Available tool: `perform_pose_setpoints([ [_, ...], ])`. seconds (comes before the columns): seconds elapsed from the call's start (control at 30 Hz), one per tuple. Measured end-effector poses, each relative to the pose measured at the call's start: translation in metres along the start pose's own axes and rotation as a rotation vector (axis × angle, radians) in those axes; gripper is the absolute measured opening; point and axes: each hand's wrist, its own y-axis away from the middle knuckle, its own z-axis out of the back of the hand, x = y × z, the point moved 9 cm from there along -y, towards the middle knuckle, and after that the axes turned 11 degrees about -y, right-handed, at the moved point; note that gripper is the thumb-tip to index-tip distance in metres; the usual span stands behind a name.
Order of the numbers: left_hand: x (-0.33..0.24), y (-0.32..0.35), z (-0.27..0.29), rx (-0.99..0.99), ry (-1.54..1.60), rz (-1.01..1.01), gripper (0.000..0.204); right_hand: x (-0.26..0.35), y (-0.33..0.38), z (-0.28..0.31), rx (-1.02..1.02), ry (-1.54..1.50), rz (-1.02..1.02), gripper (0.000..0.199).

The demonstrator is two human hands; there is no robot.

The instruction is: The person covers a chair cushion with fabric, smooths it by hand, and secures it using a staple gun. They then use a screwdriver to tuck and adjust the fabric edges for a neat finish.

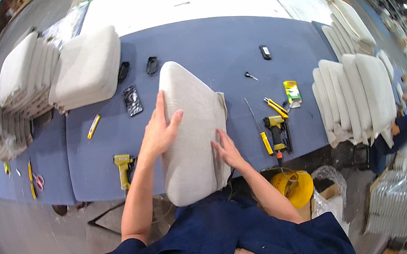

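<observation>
A light grey fabric-covered seat cushion (189, 124) is held tilted on its edge between my hands, its near end close to my body. My left hand (161, 132) holds the cushion's left side, thumb spread over the fabric and fingers along the edge. On its right side, my right hand (227, 151) presses with slightly bent fingers, next to a loose flap of cloth at the edge. A staple gun (123, 171) lies left of the cushion, partly behind my left forearm. Another staple gun (277, 133) sits to the right, beside a yellow-handled screwdriver (265, 140) and yellow cutting pliers (276, 107).
Stacked grey cushions (85, 71) stand at the table's left; more cushions (356, 94) stand at its right. The blue padded table (188, 42) also bears a yellow cutter knife (94, 126), a black packet (132, 101) and a green-yellow packet (291, 92). A yellow bucket (301, 188) is below the edge.
</observation>
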Motion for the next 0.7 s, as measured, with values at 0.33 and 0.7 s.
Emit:
perform_pose_setpoints([
  [0.33,0.247,-0.017,-0.012,-0.242,0.254,0.247,0.065,-0.127,-0.010,-0.031,-0.008,-0.626,-0.623,0.090],
  [0.7,0.275,-0.107,-0.157,-0.180,-0.297,0.233,0.067,-0.145,-0.006,0.099,-0.378,-0.239,-0.424,0.059],
])
